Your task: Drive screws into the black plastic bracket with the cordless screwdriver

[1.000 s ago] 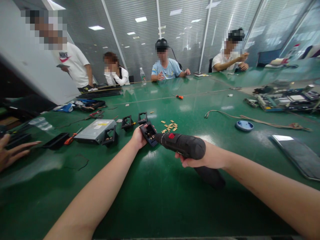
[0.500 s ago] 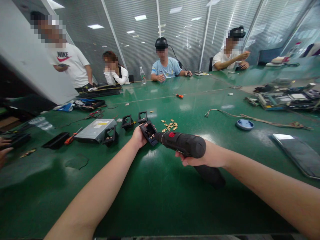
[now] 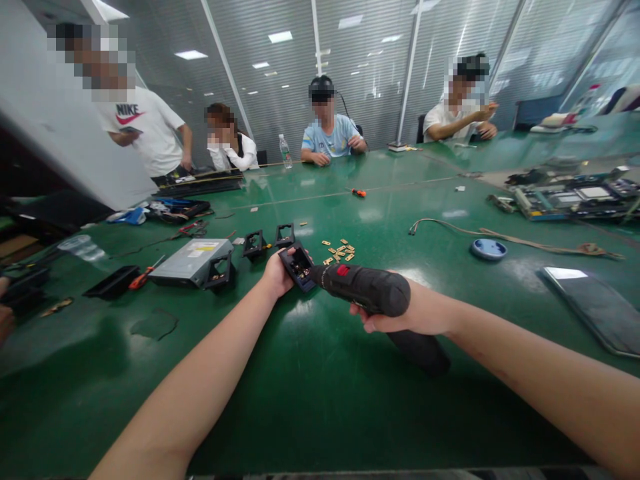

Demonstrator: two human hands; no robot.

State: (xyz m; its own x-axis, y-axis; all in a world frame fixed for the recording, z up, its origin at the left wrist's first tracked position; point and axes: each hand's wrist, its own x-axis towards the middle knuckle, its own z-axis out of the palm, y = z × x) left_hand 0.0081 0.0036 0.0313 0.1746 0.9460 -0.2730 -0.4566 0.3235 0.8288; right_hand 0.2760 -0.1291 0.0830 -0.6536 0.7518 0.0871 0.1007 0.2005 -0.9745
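My left hand (image 3: 278, 274) is closed around the side of a black plastic housing (image 3: 306, 285), its hollow side turned up towards me. Small brass-coloured parts show inside the hollow. In my right hand (image 3: 385, 321) is a black cordless drill (image 3: 367, 287) with a red switch on top. Its chuck points left into the housing; the bit's tip is hidden, so I cannot tell whether it touches a screw. Just beyond the housing lie several loose brass plates (image 3: 341, 253). More black housings, one of them a frame (image 3: 219, 273), stand to the left of my left hand.
A silver disc drive (image 3: 193, 261) and an orange screwdriver (image 3: 145, 273) lie on the left. On the right are a phone (image 3: 595, 307), a blue round lid (image 3: 489, 249), a cable and circuit boards (image 3: 575, 197). Several people are across the green table; another person's hand (image 3: 6, 313) shows far left.
My hands, the drill and the housing have hardly moved. Across the table, the person in light blue has raised a hand from the tabletop. The hand at far left has shifted.
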